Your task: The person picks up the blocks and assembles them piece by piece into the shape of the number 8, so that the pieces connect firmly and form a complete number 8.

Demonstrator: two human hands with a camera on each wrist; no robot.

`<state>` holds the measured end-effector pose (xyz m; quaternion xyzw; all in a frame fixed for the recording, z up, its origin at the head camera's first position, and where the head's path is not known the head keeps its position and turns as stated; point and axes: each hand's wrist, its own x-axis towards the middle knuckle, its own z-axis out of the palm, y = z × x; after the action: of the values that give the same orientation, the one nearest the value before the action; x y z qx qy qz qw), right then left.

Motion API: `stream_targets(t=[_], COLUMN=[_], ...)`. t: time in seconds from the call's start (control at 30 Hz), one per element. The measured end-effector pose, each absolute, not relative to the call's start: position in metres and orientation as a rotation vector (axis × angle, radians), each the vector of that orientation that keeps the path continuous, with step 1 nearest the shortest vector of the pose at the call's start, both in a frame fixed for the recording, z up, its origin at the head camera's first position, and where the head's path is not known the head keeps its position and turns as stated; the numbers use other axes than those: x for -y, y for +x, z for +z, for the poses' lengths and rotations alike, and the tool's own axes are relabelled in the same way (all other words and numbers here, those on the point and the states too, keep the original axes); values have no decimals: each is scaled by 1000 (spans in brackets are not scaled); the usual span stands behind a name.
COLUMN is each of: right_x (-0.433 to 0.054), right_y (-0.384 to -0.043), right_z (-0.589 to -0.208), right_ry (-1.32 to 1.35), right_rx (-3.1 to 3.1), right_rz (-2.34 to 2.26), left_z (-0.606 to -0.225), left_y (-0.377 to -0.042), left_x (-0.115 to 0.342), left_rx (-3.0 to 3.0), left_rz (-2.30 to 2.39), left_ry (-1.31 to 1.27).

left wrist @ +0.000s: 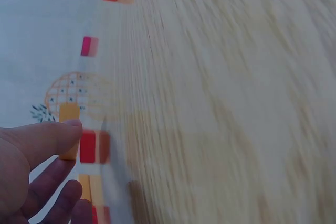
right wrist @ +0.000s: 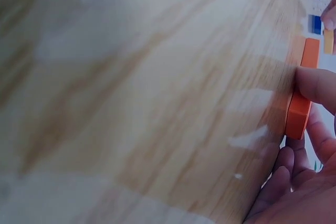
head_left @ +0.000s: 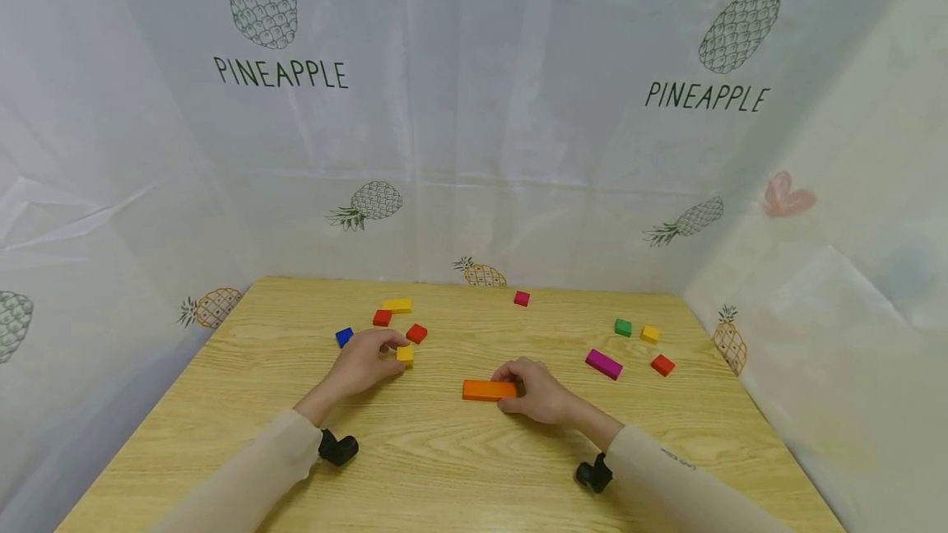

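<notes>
My left hand (head_left: 363, 364) pinches a small yellow block (head_left: 405, 356) between thumb and fingers at the left of the table. In the left wrist view, that yellow block (left wrist: 69, 113) appears raised off the wood, thumb on its near side. My right hand (head_left: 544, 395) grips the right end of a long orange block (head_left: 481, 390) lying on the table near the middle. The right wrist view has the thumb across one side of the orange block (right wrist: 298, 116) and fingers behind it. Just beyond my left hand lie a red block (head_left: 417, 333) and a blue block (head_left: 344, 336).
Another red block (head_left: 382, 317) and a longer yellow block (head_left: 397, 305) lie at the back left. A crimson block (head_left: 522, 298) sits near the back edge. To the right are magenta (head_left: 603, 364), green (head_left: 623, 327), yellow (head_left: 650, 334) and red (head_left: 662, 365) blocks. A pineapple-print sheet (head_left: 474, 130) surrounds the table.
</notes>
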<state>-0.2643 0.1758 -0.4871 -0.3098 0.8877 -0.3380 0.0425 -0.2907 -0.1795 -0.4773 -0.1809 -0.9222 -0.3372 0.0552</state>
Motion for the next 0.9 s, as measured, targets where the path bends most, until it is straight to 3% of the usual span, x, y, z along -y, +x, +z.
stream_targets(t=[0.9], right_x=[-177], right_y=[-267], right_z=[-490], right_ry=[-965], right_rx=[-2724], right_rz=[-1021], left_z=[-476], left_y=[-293], left_x=[121], left_rx=[2841], left_rz=[-1100], left_ry=[-628])
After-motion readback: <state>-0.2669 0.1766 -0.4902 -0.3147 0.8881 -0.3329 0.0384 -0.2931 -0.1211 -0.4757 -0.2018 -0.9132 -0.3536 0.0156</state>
